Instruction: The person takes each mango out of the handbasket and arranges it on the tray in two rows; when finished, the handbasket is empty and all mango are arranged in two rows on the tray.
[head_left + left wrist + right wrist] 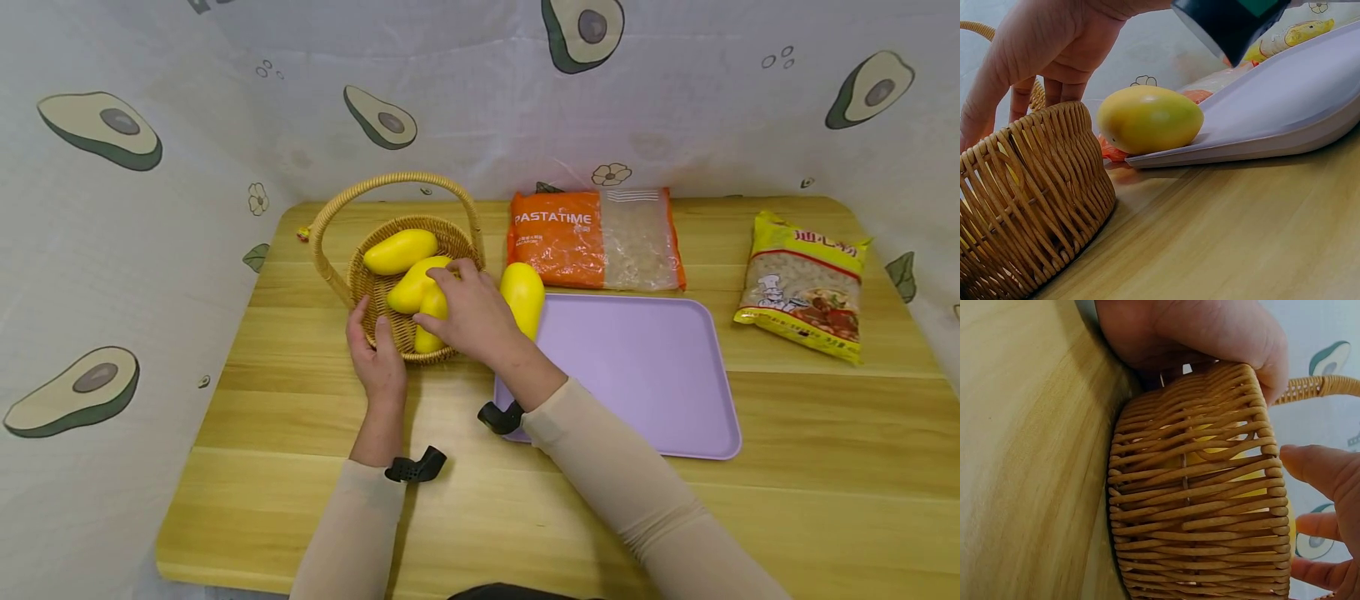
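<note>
The wicker basket [423, 357] holds several yellow mangoes: one mango [400, 252] at the back, another [411, 287] in the middle, and a third [429, 337] by the front rim. My left hand [377, 358] grips the basket's front-left side, its thumb over the rim in the right wrist view. Above the basket, my right hand [480, 315] has its thumb and fingers spread over the front and middle mangoes. In the right wrist view its fingertips are near the rim. One more mango [522, 296] lies on the corner of the lilac tray [630, 367].
Behind the tray lies an orange pasta bag [558, 242]. A yellow bag [804, 283] is at the right of the wooden table [285, 417]. The basket's tall handle [397, 177] arches over its back. A patterned sheet [480, 100] hangs behind the table.
</note>
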A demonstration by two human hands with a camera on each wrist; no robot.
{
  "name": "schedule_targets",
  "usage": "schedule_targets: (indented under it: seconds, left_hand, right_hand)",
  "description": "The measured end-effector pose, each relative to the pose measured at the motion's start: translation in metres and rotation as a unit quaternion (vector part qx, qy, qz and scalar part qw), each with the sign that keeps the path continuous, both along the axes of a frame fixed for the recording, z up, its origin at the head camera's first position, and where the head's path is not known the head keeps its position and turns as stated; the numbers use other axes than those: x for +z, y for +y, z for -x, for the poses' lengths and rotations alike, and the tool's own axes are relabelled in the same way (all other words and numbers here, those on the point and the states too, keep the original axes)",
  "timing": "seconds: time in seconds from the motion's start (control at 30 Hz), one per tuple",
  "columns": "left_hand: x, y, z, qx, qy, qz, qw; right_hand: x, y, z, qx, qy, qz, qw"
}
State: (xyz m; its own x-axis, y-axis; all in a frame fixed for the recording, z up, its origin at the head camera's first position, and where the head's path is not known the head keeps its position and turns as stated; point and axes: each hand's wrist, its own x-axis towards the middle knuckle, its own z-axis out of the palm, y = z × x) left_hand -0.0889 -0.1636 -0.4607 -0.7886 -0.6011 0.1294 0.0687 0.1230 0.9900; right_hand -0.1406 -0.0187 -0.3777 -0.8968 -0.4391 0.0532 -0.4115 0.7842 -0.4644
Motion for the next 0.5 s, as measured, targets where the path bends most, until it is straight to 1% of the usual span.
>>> schedule_targets:
  seconds: [0.33,0.5]
  left_hand:
    - [-0.0007,-0.0002,0.0001,0.002,0.000,0.005,1.0000]
    - [-0.0003,0.0002,-0.0001,0.000,0.001,0.006,1.0000]
  right_hand:
    - [-0.0032,-0.0048,0.0001,-0.015,0.005,-0.025,0.9996]
    - [-0.0055,-0.0062,0.0004,-0.017,0.015,-0.033,0.9992]
